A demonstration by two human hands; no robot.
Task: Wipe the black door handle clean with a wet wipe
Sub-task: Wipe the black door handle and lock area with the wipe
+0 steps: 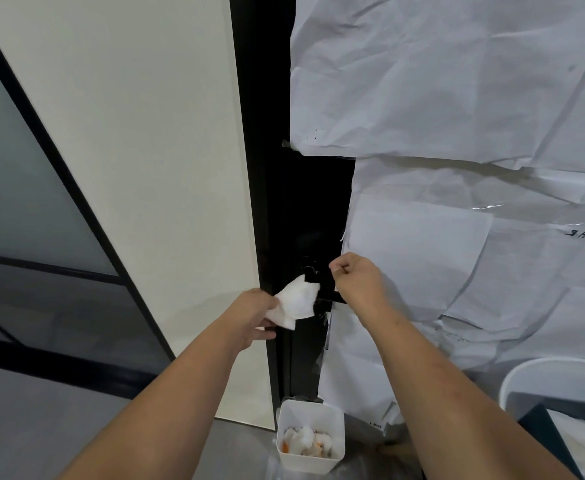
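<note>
A black door handle sticks out of the black door strip, hard to make out against it; a round lock knob sits just above. My left hand grips a crumpled white wet wipe and presses it against the handle's left end. My right hand is closed around the handle's right part, with the fingers curled and the thumb on top.
White crumpled paper covers the door to the right. On the floor below stands a small white bin with used wipes. A larger white bin sits at the lower right. A white panel and frosted glass lie left.
</note>
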